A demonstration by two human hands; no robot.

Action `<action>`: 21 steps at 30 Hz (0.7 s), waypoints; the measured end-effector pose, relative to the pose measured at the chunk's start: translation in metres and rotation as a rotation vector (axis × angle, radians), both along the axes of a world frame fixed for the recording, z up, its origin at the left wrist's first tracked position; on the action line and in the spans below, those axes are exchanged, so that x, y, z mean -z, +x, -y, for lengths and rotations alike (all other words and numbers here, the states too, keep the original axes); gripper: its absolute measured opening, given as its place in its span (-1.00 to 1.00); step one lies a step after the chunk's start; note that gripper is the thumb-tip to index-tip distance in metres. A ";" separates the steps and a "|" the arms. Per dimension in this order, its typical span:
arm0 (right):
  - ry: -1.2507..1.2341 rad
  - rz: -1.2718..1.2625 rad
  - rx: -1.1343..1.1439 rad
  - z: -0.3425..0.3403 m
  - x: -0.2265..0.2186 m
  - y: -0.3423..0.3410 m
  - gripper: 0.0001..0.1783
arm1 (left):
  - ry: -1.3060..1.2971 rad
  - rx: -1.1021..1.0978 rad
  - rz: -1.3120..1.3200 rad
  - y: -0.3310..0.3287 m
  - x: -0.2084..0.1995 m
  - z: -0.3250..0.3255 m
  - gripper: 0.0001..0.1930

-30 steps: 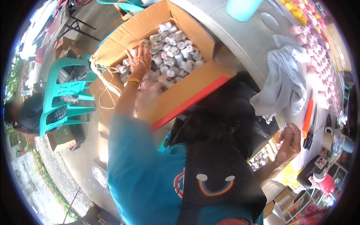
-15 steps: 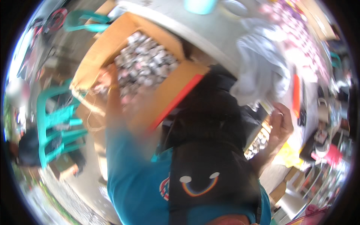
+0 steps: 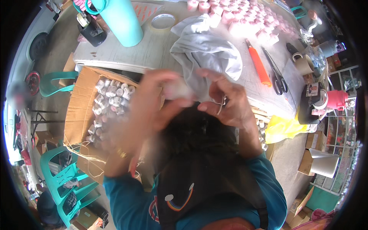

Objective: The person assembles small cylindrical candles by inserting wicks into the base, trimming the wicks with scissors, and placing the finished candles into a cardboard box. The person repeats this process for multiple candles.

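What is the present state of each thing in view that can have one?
Left bare hand, holding a small pale piece, blurred.
Right bare hand, raised, fingers partly curled.
Brown cardboard box, open, holding many small white cylinders.
Light-grey fabric cloth, crumpled.
Black-handled metal scissors, apparently closed.
Turquoise cylindrical tumbler, standing.
Yellow plastic bag, crumpled.

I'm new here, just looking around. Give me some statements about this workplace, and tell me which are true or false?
1. The cardboard box holds many small, pale pieces. True.
2. Scissors lie in that box. False: the black scissors lie beside the orange tool on the table.
3. The left hand has a pale object, blurred, between thumb and fingers. True.
4. The left wrist is bare. False: it wears a gold bracelet.
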State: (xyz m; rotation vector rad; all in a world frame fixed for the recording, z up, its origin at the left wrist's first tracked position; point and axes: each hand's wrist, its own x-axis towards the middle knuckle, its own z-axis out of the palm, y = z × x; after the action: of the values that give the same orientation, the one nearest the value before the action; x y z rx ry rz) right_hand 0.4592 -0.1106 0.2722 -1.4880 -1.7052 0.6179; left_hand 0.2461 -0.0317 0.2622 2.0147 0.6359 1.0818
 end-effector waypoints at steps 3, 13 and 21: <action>-0.002 -0.441 0.002 0.008 0.006 -0.001 -0.41 | 0.034 0.108 -0.083 0.043 -0.016 0.000 -0.64; 0.020 -1.133 -0.046 0.044 0.039 0.043 -0.42 | 0.730 -0.325 -0.482 0.101 0.011 -0.105 -0.77; 0.146 -1.293 -0.020 0.032 0.041 0.045 -0.33 | -0.638 0.161 0.689 0.064 -0.018 -0.044 -0.61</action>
State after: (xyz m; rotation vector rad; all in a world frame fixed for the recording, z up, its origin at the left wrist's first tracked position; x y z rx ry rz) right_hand 0.5045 -0.1423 0.2308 -0.6261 -0.7037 1.1003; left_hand 0.3101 0.0128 0.2805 1.0365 0.3691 1.1883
